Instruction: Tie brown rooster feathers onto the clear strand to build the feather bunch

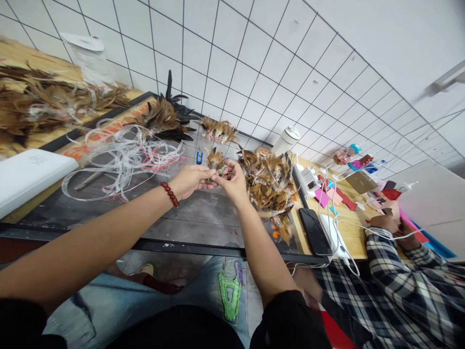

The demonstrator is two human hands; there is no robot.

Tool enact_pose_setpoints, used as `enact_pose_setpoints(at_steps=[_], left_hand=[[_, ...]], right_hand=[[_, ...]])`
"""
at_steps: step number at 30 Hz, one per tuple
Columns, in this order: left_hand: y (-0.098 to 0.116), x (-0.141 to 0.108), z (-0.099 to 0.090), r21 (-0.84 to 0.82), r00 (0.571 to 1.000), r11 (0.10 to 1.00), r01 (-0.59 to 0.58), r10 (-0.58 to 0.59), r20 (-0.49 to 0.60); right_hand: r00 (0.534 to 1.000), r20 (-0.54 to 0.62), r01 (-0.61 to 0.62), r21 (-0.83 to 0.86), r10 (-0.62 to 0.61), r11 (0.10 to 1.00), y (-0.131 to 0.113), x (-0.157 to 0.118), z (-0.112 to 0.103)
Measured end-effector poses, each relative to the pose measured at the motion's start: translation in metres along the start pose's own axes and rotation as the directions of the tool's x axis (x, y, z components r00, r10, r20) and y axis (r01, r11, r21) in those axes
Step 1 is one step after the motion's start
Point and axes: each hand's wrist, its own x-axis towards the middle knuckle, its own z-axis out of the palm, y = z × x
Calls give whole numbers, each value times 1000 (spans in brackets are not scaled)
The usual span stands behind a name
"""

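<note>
Between my two hands, over the middle of the glass-topped table (181,220), is a small bunch of brown feathers (215,159). My left hand (194,182), with a red bead bracelet at the wrist, pinches its base. From the other side my right hand (234,182) also grips the base, fingers curled round it. A blue clip-like piece (199,156) lies just beyond my left hand. Right of my right hand spreads a big pile of brown feather bunches (271,182). A short row of similar bunches (220,130) sits behind, near the wall.
Tangled clear ribbon (119,155) lies left, near black and brown feathers (165,118) and a white box (32,177). At right are a phone (315,231), a power strip (333,236) with cables, and a co-worker's hands (390,220). A white bottle (286,139) stands behind.
</note>
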Motion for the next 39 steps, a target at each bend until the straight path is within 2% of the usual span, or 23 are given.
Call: enact_pose_setpoints(at_steps=[3,6,8,10,12,14,18,21,23,26,29,32,35,39], left_hand=[[1,0,-1,33,998,999,33,-34,48],[3,1,-3,31,999,1000,3,-4,41],[4,2,-4,-27,999,998,-53,53,-1],[4,5,-6,-116,992,987,-114,106,-74],[4,9,-9,-193,980,968,-159,131,-151],[4,12,-11,-239,967,953,-188,137,-213],[4,12,-11,-246,947,944,-220,147,-284],[6,10,-9,-221,946,950,-221,154,-285],[6,9,-9,-204,948,955,-216,155,-277],[5,10,-9,-186,954,964,-188,134,-267],[3,10,-9,-152,968,981,-120,82,-236],[1,8,-8,-89,981,993,-75,57,-184],[0,5,-5,-44,991,998,-34,28,-134],[0,3,-4,-33,994,999,-7,3,-112]], right_hand=[[993,49,-110,158,104,981,-1,2,-1],[992,-51,-104,198,116,975,1,7,-8],[983,-165,-61,114,80,992,5,12,-17],[981,-196,-19,-100,-1,995,10,15,-26],[990,-115,32,-369,-80,929,14,15,-32],[993,6,102,-578,-121,810,17,13,-30],[976,191,213,-758,-102,616,19,8,-11],[971,238,216,-801,-34,559,16,7,-1],[978,206,183,-808,-23,560,14,6,-2],[976,180,218,-766,-123,605,8,3,-10],[931,257,365,-694,-260,620,2,-2,-17],[890,313,452,-711,-333,539,-4,-8,-19],[866,358,490,-748,-349,448,-7,-10,-17],[856,378,509,-740,-354,440,-8,-11,-16]])
